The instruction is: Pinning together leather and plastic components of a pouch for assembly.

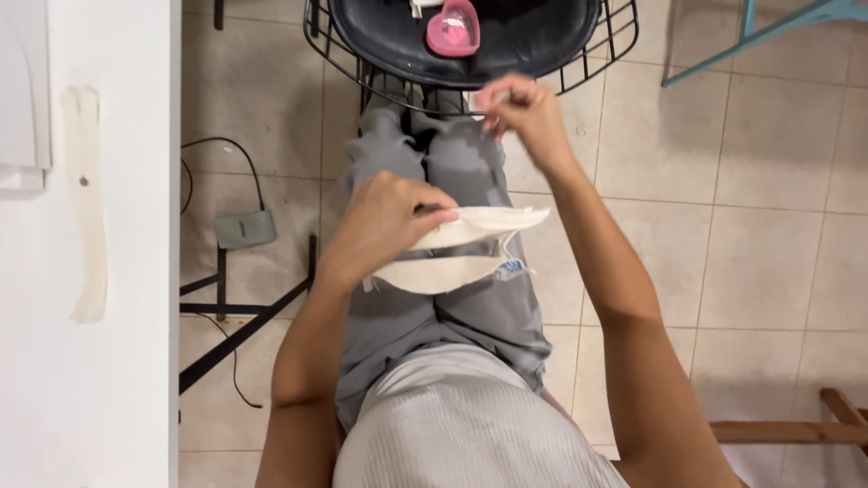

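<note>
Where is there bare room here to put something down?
Free: the white table below the cloth strip, and the floor tiles right of the right hand. Crowded: the lap, where the left hand holds cream fabric, and the black seat holding a pink case.

Under me lies a beige tiled floor (750, 262), evenly lit. Ahead stands a black wire chair (579, 54); a white table (90, 389) is on my left.
</note>
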